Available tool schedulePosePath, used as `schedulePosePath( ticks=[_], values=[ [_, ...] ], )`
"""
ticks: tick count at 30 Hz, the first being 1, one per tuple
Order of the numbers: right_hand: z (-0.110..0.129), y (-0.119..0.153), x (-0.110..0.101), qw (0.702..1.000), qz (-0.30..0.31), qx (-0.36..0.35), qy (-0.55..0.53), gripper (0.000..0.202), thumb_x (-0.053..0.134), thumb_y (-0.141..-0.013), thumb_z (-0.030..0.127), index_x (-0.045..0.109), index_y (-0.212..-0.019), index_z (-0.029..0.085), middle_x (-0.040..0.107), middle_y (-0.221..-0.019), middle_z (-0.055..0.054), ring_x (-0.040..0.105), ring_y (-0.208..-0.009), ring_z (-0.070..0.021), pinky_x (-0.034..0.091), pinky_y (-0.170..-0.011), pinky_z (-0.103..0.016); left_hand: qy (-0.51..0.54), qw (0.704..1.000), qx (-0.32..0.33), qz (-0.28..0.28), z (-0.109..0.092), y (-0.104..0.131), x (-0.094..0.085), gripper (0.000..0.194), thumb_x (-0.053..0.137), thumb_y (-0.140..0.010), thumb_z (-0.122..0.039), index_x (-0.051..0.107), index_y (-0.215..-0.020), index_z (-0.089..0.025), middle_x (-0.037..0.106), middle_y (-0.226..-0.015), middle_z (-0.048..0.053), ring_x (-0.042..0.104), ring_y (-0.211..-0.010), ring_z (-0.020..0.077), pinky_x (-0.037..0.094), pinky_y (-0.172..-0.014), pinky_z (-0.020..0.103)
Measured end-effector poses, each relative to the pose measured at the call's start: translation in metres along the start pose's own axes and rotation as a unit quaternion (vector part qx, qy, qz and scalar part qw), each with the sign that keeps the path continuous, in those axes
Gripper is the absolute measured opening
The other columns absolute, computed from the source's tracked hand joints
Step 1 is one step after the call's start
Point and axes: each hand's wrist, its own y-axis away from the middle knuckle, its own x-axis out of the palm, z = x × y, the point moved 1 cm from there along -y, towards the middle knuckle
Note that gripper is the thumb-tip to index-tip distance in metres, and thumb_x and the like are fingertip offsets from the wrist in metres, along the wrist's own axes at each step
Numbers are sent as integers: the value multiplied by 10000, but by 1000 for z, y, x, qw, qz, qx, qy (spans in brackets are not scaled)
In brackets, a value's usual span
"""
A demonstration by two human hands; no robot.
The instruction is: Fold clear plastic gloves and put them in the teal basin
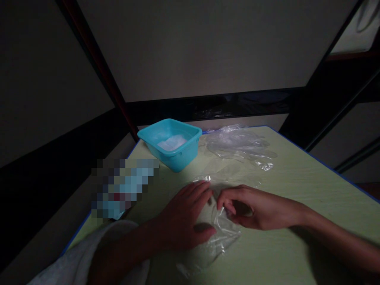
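Note:
A thin, clear disposable plastic glove (221, 233) lies crumpled on the table in front of me, its outline partly hidden under my hands. My left hand (188, 215) rests on its left part with the fingers stretched out and the thumb apart. From the right, my right hand (242, 206) pinches a fold of the same plastic between thumb and fingers. Farther back lies a loose pile of similar clear plastic gloves (237, 142), with finger shapes showing at its right side.
A turquoise plastic basket (185, 156) with white material (172, 143) inside stands at the back left. A blurred-out light-blue item (130, 188) lies near the left edge. The pale wooden table (311, 190) has blue edging, and dark-trimmed panels (192, 51) rise behind it.

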Motion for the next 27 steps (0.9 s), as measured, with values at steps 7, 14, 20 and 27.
schedulePosePath(
  ticks=[7, 14, 20, 27],
  values=[
    [6, 5, -8, 1000, -2, -4, -21, 378, 494, -702, -7, 512, -1040, 161, 533, -841, -11, 517, -734, -112, 456, -624, -223, 58, 998, -10, 25, -3, -1, -2, 503, 632, -709, -283, 487, -1167, -132, 469, -1308, 142, 403, -1224, 283, 314, -1043, 420],
    [2, 8, -16, 999, -35, 34, 2, 433, 472, -701, 14, 467, -1107, 164, 506, -857, -16, 483, -677, -106, 436, -570, -214, 300, 945, -110, 75, -7, -5, -15, 252, 531, -761, -222, 561, -1002, -154, 646, -839, 26, 578, -704, 135, 469, -676, 260],
    [-5, 13, -21, 997, 4, 75, 13, 498, 465, -683, 36, 420, -1168, 138, 497, -879, -33, 473, -622, -96, 419, -516, -203, 336, 920, -149, 137, -5, -5, -18, 415, 583, -757, -302, 509, -1130, -135, 613, -744, 7, 535, -605, 107, 413, -548, 210],
    [-11, 14, -21, 996, 12, 87, 9, 520, 472, -705, 69, 390, -1216, 123, 472, -825, -16, 457, -609, -99, 415, -504, -210, 273, 938, -168, 130, -4, -5, -19, 558, 637, -652, -146, 484, -1186, -192, 578, -788, -23, 479, -543, 75, 384, -495, 181]
  ],
)
